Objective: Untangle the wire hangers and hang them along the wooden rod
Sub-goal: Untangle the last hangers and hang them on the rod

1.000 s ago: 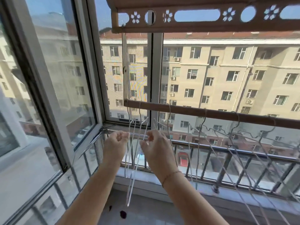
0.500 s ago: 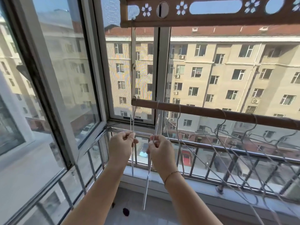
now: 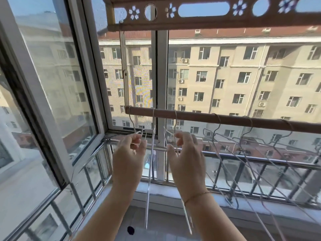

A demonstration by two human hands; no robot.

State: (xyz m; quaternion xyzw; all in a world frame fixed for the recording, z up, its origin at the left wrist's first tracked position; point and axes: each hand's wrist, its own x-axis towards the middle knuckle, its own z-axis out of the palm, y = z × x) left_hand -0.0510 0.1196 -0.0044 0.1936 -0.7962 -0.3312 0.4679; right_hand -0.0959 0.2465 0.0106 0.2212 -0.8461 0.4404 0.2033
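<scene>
The brown wooden rod (image 3: 225, 118) runs across the window from centre to right edge. Several thin wire hangers hang from it by their hooks. My left hand (image 3: 129, 157) pinches the neck of the leftmost wire hanger (image 3: 132, 122) just below the rod's left end. A second hanger (image 3: 150, 171) hangs edge-on between my two hands, and neither hand touches it. My right hand (image 3: 186, 159) has thumb and curved fingers round the wires of a third hanger (image 3: 175, 122). More hangers (image 3: 246, 153) hang overlapping to the right.
An open window sash (image 3: 57, 105) stands at the left. A metal railing (image 3: 243, 164) and a white sill (image 3: 173, 192) lie below the rod. A carved wooden panel (image 3: 199, 16) spans the top. Buildings show outside.
My hands have moved apart along the rod. The two hangers they held close together now hang separated, with another hanger hanging free between them.
</scene>
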